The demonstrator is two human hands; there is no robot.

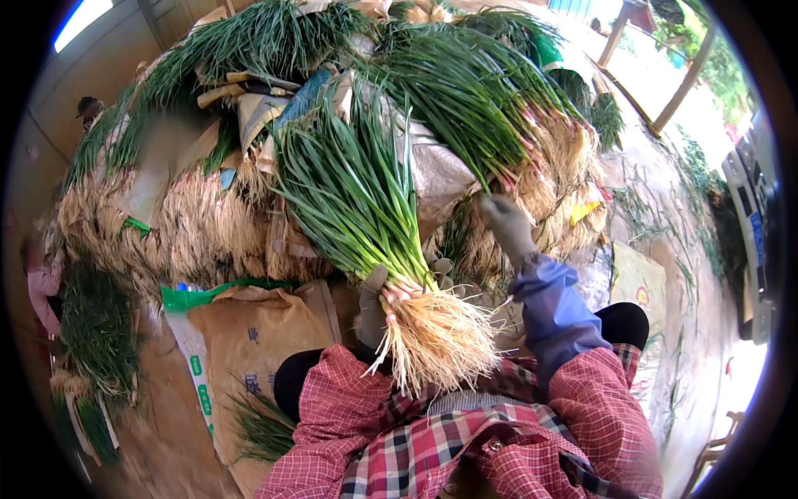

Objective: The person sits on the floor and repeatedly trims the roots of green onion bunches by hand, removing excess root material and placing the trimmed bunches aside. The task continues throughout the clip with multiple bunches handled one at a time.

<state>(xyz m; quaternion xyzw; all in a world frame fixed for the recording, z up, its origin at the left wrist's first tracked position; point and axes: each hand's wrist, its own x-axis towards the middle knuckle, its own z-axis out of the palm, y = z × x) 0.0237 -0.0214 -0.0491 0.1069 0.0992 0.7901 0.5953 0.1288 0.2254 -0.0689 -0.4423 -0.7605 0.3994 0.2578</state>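
My gloved left hand [374, 302] grips a thick bunch of green garlic-like stalks [374, 218] near their pale pinkish bases. Their long straw-coloured roots [436, 337] hang toward my lap, while the leaves point up and away. Grey fingertips show at the bunch's right side too. To the right, my gloved right hand [508, 224], a little blurred, is closed at the lower end of a single green stalk beside a larger heap of the same plants [461, 93]. That heap lies on a pale woven sack [439, 168], its roots to the right.
A long rooted pile [206, 231] spans the far side. Left of me lies a brown printed sack [255, 330] with loose leaves [265, 427] on it. A person [43, 280] is at the far left. Scattered leaves cover the floor [661, 206] near a parked vehicle [751, 231].
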